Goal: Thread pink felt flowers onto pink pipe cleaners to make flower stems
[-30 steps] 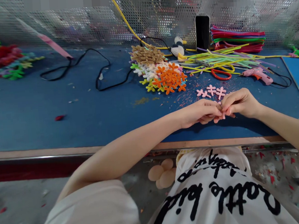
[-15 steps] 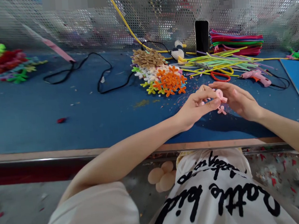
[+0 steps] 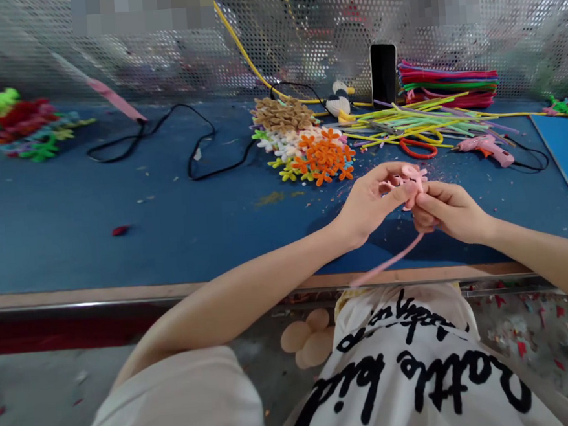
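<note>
My left hand (image 3: 373, 200) pinches a pink looped pipe-cleaner piece (image 3: 414, 173), and more pink bits show between its fingers. My right hand (image 3: 454, 213) is closed beside it, thumb and fingertips gripping the pink fuzzy stem. From under the right hand a long pink pipe cleaner (image 3: 392, 261) trails down to the left, past the table edge. Fingers hide where the pieces meet. Beyond my hands lies a pile of orange pipe-cleaner flowers (image 3: 326, 155), with white and brown flowers (image 3: 284, 113) behind it.
Red-handled scissors (image 3: 420, 154) lie by loose yellow and green pipe cleaners (image 3: 423, 120). A pink glue gun (image 3: 486, 149) is at the right, near a blue board (image 3: 566, 154). A phone (image 3: 384, 73) stands at the back. A black cord (image 3: 203, 173) crosses the left side.
My right hand, open and loosely cupped before, is now closed on the pink pipe cleaner next to my left hand. A long pink strand now hangs down toward the table edge.
</note>
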The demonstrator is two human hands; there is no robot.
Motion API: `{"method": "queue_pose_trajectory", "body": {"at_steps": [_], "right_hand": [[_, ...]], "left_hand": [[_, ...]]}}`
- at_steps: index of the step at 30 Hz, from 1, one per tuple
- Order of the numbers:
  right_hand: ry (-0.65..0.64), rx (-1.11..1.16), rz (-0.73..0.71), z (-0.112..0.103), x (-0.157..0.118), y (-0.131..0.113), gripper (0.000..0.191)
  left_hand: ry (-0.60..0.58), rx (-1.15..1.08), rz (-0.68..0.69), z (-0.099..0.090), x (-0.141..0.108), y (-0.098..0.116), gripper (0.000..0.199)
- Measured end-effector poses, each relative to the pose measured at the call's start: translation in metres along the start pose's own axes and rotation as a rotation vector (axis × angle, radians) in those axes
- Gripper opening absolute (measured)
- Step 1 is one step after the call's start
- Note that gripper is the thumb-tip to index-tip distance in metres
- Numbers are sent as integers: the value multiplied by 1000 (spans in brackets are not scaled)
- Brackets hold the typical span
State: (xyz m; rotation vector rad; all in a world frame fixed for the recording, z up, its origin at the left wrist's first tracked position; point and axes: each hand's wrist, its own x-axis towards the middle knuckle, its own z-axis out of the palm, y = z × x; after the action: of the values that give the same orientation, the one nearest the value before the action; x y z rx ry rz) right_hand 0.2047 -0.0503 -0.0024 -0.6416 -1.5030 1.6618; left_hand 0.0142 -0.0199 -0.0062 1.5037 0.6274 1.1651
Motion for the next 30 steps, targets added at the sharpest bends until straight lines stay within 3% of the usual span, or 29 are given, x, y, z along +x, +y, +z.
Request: {"method": "queue_pose_trajectory", "body": {"at_steps": [5, 7, 11, 15, 18, 24, 30], "right_hand": [[-160, 293, 404, -12, -1, -18, 27], [-164, 294, 450, -16, -1, -22, 26], [-96, 50, 435, -19, 1, -20, 38], [55, -353, 203, -20, 2, -15, 56], [222, -532, -82, -24, 4, -12, 44], [66, -818, -487, -43, 12, -15, 16], [-25, -820, -537, -48, 12, -16, 9]], "left_hand": [[-59, 166, 210, -7, 6, -3, 38], [-53, 220, 220, -7, 4, 0, 34], [28, 278, 59, -5, -1, 5, 34], [15, 184, -58, -3, -1, 0, 44], [-103, 85, -129, -2, 1, -4, 48], [-248, -74, -294, -1, 1, -8, 53], [-318, -85, -365, 1, 1, -6, 52]]}}
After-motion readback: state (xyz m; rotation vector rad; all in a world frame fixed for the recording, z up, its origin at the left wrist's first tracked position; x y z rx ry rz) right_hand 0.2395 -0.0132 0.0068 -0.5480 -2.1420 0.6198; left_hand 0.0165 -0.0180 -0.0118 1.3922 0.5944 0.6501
